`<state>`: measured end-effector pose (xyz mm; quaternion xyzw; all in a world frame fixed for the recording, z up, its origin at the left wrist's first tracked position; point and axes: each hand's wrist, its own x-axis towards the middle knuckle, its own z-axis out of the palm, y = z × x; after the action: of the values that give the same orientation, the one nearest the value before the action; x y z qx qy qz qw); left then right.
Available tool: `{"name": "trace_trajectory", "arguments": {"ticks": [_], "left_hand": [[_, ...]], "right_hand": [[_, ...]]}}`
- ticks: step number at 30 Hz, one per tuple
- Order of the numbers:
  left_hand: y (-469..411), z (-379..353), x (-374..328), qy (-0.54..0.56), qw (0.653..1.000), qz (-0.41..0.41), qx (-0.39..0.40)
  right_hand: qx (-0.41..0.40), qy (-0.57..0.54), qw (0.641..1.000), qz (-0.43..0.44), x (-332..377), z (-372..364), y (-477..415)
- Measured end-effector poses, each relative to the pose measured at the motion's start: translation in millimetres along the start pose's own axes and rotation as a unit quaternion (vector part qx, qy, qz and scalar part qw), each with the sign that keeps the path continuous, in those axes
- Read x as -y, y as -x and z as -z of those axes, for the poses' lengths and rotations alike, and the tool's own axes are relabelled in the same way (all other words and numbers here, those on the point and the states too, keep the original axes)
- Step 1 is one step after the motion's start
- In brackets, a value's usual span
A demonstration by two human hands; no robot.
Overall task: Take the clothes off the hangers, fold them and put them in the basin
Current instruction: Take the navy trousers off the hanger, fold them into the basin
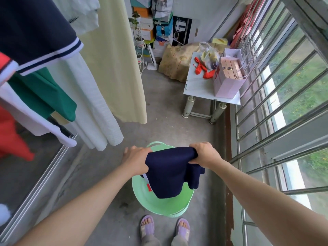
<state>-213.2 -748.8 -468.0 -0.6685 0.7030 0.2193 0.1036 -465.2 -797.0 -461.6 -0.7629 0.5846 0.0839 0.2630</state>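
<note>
Lilac slippers (147,226) mark where we stand, nearer to us than either hand. Just beyond the toes, directly below both hands, the green basin (165,205) sits on the concrete floor. The cloth above hides whatever may lie in it.

Between the hands hangs the navy garment (168,174), doubled over and drooping toward the basin's mouth, with a bit of white and red trim showing under its left edge. Our right hand (204,154) has its fingers curled tight round the upper right corner, bunching the knit. Our left hand (136,160) lies over the upper left edge and seems to clamp it, though the cloth hides the thumb and we cannot tell how firmly it pinches.

We judge the garment light, soft and limp. It sags wherever it is not held, so the fold will likely slide apart unless we keep both top corners level and lower it flat. The grip belongs on the folded edge, not the loose hem.

Beyond the left hand, up and to its left, hang a green top (44,96), a navy polo (35,23) and a white dress (88,103). Far beyond the right hand stands a small table (198,86) bearing a pink bag (227,84).
</note>
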Motion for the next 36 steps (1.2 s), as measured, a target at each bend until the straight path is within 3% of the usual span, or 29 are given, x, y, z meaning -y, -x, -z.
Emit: {"name": "trace_trajectory", "arguments": {"ticks": [6,13,18,22,32,36], "left_hand": [[-4.8,-19.6,-9.2,0.065,0.993,-0.034,0.087],[-7.0,-62.1,-32.2,0.1,0.994,-0.006,-0.034],[-7.6,-65.4,-40.3,0.107,0.994,0.003,-0.033],[-11.9,-80.0,-42.5,0.048,0.999,-0.014,0.008],[-42.8,-129.4,-10.8,-0.059,0.997,0.005,0.045],[-83.4,-169.3,2.8,-0.09,0.995,-0.002,0.034]], "right_hand": [[0.039,-0.083,0.995,0.045,5.0,-2.7,-7.0],[0.112,-0.124,0.984,0.061,-9.8,2.0,-9.6],[0.129,-0.017,0.988,0.081,-28.9,-2.2,-11.1],[0.109,0.091,0.988,0.061,-39.7,-24.2,-19.3],[0.023,0.158,0.987,0.022,-42.5,-110.9,-51.0],[0.088,0.16,0.982,-0.048,-55.6,-164.2,-83.5]]}}
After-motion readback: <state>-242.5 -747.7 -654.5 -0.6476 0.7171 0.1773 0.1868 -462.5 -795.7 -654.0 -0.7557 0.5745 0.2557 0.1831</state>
